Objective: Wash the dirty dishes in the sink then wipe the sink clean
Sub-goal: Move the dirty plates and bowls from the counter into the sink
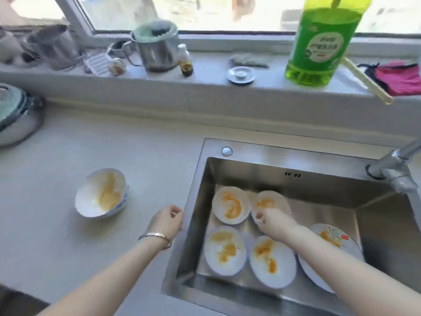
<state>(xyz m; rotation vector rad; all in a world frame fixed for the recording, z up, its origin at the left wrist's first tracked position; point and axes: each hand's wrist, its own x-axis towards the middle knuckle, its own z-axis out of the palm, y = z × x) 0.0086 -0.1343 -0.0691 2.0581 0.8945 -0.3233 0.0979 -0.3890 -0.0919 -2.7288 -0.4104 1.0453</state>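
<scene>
The steel sink [284,165] holds several white bowls smeared with yellow-orange food and a patterned plate [335,236] at its right. My right hand [273,222] reaches into the sink and grips the rim of the back-right bowl [271,201]. Beside it lies the back-left bowl [230,205]; the front bowls [224,249] [272,261] sit nearer me. My left hand [167,222], with a bracelet on the wrist, hovers loosely curled over the sink's left edge and holds nothing. A stack of dirty bowls [102,192] stands on the counter to the left.
A faucet [396,165] stands at the sink's back right. On the windowsill are a large green detergent bottle [319,42], a sink stopper [241,75], a grey cloth [249,59], a pink cloth [398,77], a steel jug [157,49] and a small bottle [185,61]. A pot [16,117] sits far left.
</scene>
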